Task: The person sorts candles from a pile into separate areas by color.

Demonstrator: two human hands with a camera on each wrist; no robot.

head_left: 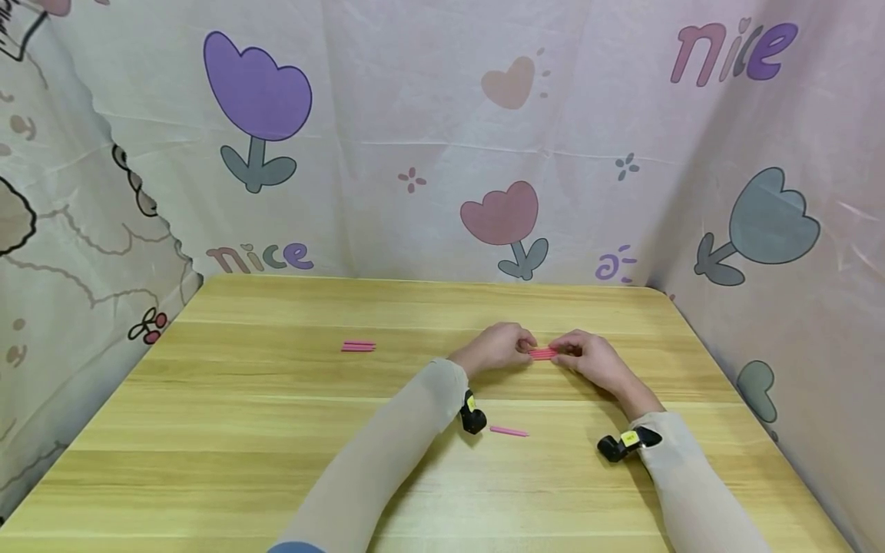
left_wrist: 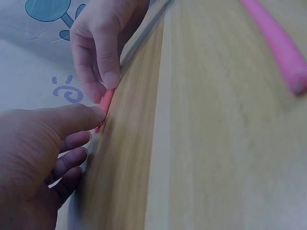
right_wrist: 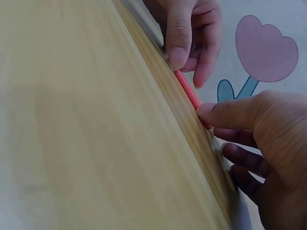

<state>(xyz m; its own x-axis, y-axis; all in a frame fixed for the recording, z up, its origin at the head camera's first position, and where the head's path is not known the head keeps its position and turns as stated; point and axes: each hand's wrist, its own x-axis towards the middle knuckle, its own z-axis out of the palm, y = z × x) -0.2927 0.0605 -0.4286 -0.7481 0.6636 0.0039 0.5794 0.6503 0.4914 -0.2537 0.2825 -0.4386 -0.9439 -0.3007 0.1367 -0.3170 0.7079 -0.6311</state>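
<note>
Several thin salmon-red sticks (head_left: 542, 354) lie side by side on the table between the two hands. At their left end, my left hand (head_left: 498, 347) pinches them with its thumb and fingertips. My right hand (head_left: 593, 358) holds the opposite end in the same way. In the left wrist view, the red sticks (left_wrist: 107, 100) show between the thumbs, low against the table. The right wrist view shows one long side of the red sticks (right_wrist: 188, 89); the fingers hide their ends. A single pink stick (head_left: 508, 432) lies apart, nearer the body, between the forearms.
A small group of pink sticks (head_left: 358, 346) lies to the left on the wooden table (head_left: 242, 430). Black cameras are strapped at the left wrist (head_left: 473, 415) and right wrist (head_left: 628, 443). A printed curtain (head_left: 387, 100) hangs along the table's back and sides.
</note>
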